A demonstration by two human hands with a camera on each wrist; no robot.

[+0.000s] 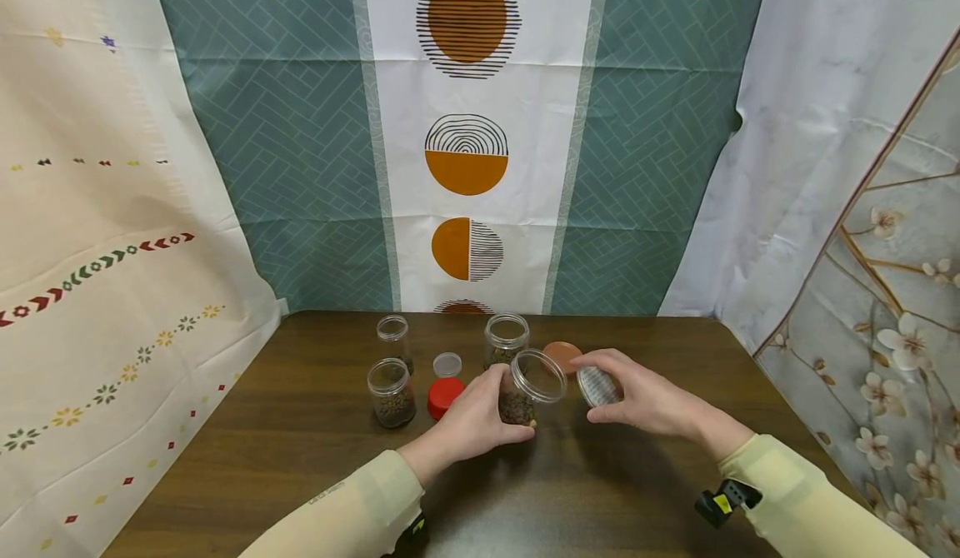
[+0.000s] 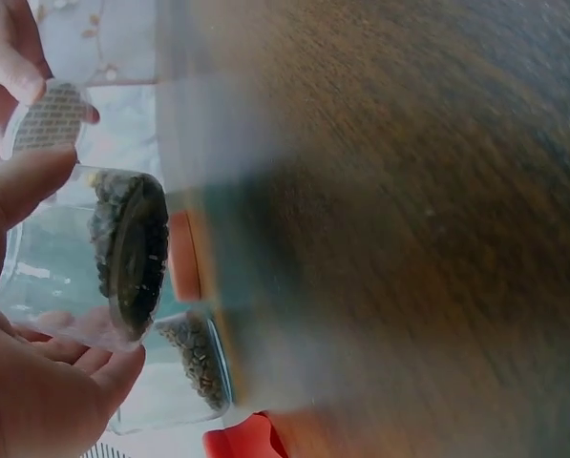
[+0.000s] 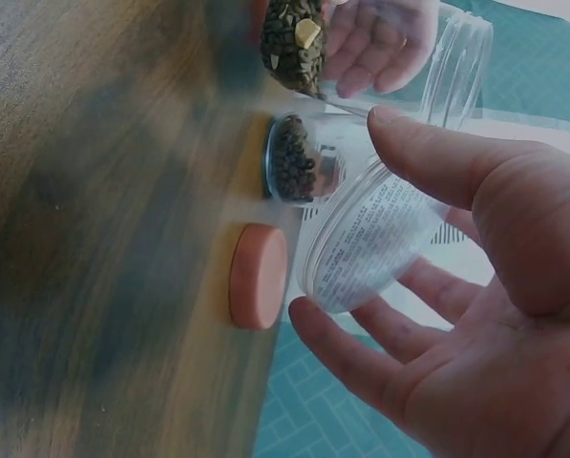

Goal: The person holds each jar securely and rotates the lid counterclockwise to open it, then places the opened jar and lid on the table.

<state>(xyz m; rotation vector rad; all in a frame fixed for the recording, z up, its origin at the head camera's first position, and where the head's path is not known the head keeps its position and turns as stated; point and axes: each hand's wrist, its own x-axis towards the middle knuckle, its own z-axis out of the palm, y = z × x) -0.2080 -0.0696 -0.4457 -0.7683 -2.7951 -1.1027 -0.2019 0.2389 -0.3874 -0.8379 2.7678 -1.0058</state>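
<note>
My left hand grips a clear open jar, thumb on one side and fingers on the other. The jar tilts to the right, its mouth uncovered. Dark seed-like pieces fill its lower part, and a yellowish bit shows among them in the right wrist view. To its right, my right hand holds a clear round lid by the edge between thumb and fingers. Small print covers the lid's flat face. A gap separates lid and jar, both held above the wooden table.
Behind the held jar stands another open jar with dark contents, beside an orange lid. On the left are two more open jars, a front one and a rear one. A red lid and a small clear lid lie between.
</note>
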